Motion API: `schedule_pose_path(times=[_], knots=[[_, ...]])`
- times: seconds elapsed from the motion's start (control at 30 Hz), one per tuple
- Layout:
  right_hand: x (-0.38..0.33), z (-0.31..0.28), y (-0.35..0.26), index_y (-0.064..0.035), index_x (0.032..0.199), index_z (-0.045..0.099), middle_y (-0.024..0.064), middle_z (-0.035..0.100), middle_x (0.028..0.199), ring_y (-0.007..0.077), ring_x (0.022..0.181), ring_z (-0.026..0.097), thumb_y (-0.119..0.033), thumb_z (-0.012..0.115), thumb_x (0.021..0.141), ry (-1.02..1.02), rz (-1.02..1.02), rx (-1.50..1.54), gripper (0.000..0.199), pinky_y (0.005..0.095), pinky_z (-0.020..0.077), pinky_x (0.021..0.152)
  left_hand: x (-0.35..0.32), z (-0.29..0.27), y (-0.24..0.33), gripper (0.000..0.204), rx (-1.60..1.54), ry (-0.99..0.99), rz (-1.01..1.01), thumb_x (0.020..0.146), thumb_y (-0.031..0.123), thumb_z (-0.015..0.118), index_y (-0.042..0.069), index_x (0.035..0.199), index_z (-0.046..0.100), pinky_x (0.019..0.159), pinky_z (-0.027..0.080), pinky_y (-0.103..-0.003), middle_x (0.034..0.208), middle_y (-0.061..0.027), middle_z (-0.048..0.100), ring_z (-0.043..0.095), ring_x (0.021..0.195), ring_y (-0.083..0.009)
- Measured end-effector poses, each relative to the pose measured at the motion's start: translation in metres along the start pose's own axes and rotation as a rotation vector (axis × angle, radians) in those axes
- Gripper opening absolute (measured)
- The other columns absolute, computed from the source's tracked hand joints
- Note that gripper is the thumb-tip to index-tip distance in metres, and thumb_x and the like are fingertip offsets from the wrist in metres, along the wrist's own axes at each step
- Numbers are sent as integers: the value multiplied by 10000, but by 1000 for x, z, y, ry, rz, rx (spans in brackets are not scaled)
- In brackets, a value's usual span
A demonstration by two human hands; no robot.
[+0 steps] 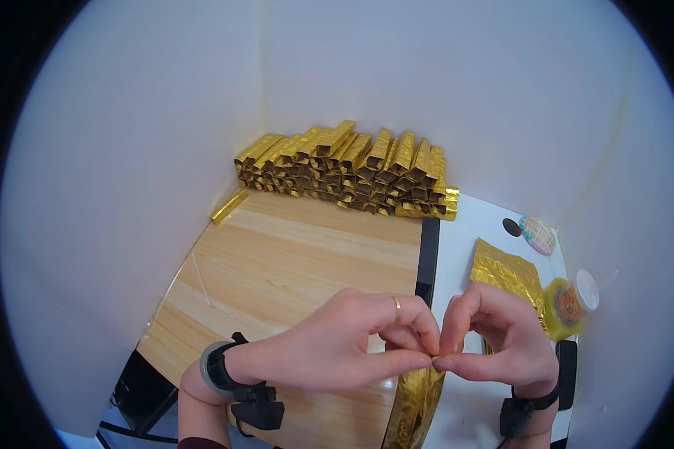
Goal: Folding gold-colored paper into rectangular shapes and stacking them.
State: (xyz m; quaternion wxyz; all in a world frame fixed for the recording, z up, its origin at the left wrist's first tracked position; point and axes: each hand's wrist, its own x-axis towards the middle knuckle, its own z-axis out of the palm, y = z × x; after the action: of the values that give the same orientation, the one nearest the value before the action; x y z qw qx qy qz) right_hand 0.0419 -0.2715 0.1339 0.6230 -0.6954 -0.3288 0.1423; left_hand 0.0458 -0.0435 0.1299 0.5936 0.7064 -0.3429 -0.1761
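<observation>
My left hand [350, 338], with a ring on one finger, and my right hand [502, 334] meet above the right edge of the wooden board. Thumbs and fingertips of both are pinched together at the upper end of a folded piece of gold foil paper [418, 400]. This piece runs down toward the lower edge of the view, and its top is partly hidden by my fingers. Just beyond my right hand lie flat gold foil sheets [508, 271], partly covered by it. A large pile of open-ended gold foil tubes [337, 168] is stacked at the back of the board.
A single gold tube [230, 206] lies at the board's [277, 262] far left corner. Right of the sheets stand a yellow container [564, 318] and a clear cup [580, 292]. Behind them are a patterned oval object [537, 235] and a black disc [511, 227]. White walls enclose the table.
</observation>
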Motion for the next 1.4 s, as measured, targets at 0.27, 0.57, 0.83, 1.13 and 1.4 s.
schedule_pose_path(times=[0.27,0.57,0.83,1.13,1.4], knots=[[7,-13,10,-34,968,612,59,570,853,178,650,529,-9,742,732,715,-491,-860,271,266,438,619,16,-24,-27,208,-73,741,294,918,54,617,26,1108,695,803,484,-218,965,-11,682,617,876,-71],[16,-15,20,-58,1244,592,69,598,808,184,714,575,-124,782,747,743,-470,-985,537,279,461,631,23,-33,-38,216,-282,979,319,908,88,640,11,1104,688,670,404,-185,891,12,671,529,763,-10],[13,-26,17,-62,1143,671,54,641,886,124,789,560,-35,734,782,723,-414,-713,367,242,444,653,20,-25,-35,231,-381,872,345,892,85,671,-10,1102,663,709,436,-197,915,-15,684,557,771,-28],[12,-19,19,-22,1048,703,31,616,863,103,729,489,50,705,767,725,-470,-512,291,219,405,650,13,-17,-34,221,-425,752,343,877,60,682,-19,1081,654,718,457,-208,914,-29,692,586,789,-45],[4,-19,10,9,968,716,20,586,778,73,703,471,59,694,793,666,-431,-215,184,193,350,619,12,-17,-32,278,-97,603,362,841,91,724,117,1117,708,722,403,-211,866,39,596,469,795,-63]])
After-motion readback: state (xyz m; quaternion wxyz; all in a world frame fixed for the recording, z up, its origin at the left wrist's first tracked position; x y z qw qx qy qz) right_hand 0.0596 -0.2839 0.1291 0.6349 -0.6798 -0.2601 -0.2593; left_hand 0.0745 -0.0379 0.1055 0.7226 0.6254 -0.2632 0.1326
